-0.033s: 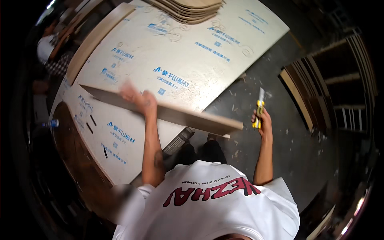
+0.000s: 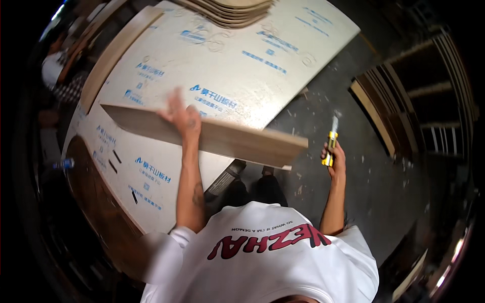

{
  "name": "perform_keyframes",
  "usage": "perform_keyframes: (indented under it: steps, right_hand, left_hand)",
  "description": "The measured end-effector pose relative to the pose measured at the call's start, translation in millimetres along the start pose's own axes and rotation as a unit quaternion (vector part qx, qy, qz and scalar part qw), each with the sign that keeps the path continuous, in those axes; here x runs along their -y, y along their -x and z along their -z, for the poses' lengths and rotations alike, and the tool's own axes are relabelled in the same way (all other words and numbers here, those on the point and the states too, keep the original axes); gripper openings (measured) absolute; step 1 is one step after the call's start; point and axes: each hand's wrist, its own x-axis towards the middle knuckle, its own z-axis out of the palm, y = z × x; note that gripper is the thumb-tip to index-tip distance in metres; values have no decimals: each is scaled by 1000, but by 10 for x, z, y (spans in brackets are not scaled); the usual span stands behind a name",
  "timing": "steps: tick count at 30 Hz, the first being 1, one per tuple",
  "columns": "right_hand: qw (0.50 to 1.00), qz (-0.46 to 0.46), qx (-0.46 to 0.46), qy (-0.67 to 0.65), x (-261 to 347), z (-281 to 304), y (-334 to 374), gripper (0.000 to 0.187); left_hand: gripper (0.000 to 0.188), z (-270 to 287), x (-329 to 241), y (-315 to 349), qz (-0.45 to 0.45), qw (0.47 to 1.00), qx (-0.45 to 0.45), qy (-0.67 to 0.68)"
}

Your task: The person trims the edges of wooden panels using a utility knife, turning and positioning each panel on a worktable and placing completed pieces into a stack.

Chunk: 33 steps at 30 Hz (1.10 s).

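Observation:
A long wooden board [image 2: 232, 144] stands on its edge across the near part of the white sheet-topped table [image 2: 237, 76], its right end reaching past the table's edge. My left hand [image 2: 184, 117] is at the board's upper edge, fingers spread and partly blurred; whether the palm presses on the wood I cannot tell. Off to the right, over the floor, my right hand [image 2: 338, 160] is closed round the yellow handle of a utility knife [image 2: 331, 144]. The knife's blade points away from me.
Curved panels [image 2: 232, 12] are stacked at the table's far side. A long pale board [image 2: 118, 53] lies along the left edge, near a seated person [image 2: 63, 70]. Several small dark strips [image 2: 113, 166] lie at near left. Panels [image 2: 379, 116] lean on the right; scraps litter the floor.
The board's broad side faces me more than before. My left hand's fingers have spread and risen above its edge. The right hand keeps the knife, slightly lower and further right.

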Motion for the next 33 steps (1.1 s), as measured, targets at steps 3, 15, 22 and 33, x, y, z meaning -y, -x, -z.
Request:
perform_keyframes:
  steps: [3, 15, 22, 33]
  right_hand:
    - [992, 35, -99, -71, -402, 294, 941, 51]
    - [961, -100, -240, 96, -1690, -884, 1808, 43]
    - [828, -144, -129, 526, -1381, -1328, 1175, 42]
    - [804, -296, -72, 510, -931, -1539, 1287, 32]
  left_hand:
    - [22, -575, -80, -255, -136, 968, 198, 66]
    - [37, -1651, 203, -109, -214, 961, 169, 47]
    - [62, -1370, -454, 1220, -159, 907, 390, 13]
    - [63, -1332, -562, 1173, -125, 902, 413, -11]
